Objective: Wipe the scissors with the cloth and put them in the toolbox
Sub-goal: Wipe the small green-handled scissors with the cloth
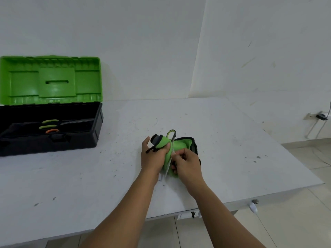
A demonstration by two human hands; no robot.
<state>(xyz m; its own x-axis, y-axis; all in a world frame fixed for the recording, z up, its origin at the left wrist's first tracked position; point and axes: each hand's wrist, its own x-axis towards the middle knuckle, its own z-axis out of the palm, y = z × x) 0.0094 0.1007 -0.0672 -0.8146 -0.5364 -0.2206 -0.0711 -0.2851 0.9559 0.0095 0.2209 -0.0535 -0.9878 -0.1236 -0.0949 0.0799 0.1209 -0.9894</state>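
Note:
My left hand (152, 159) grips a bunched part of the green cloth (180, 145), which has a black edge. The scissors (171, 134) stand between my hands. Their green-and-black handle loop points away from me and the grey blade runs down to a tip near the table. My right hand (187, 164) has its fingers curled at the blade, against the cloth. The rest of the cloth lies on the table behind my right hand. The toolbox (97, 122) sits open at the far left, with a black base and a raised green lid.
Inside the toolbox lie other scissors (51, 126) with green and orange handles. The white table (232, 140) is speckled with dark marks, and its front edge and right corner are close to me. Walls stand behind it. A wall socket with a cable (321, 116) is at the far right.

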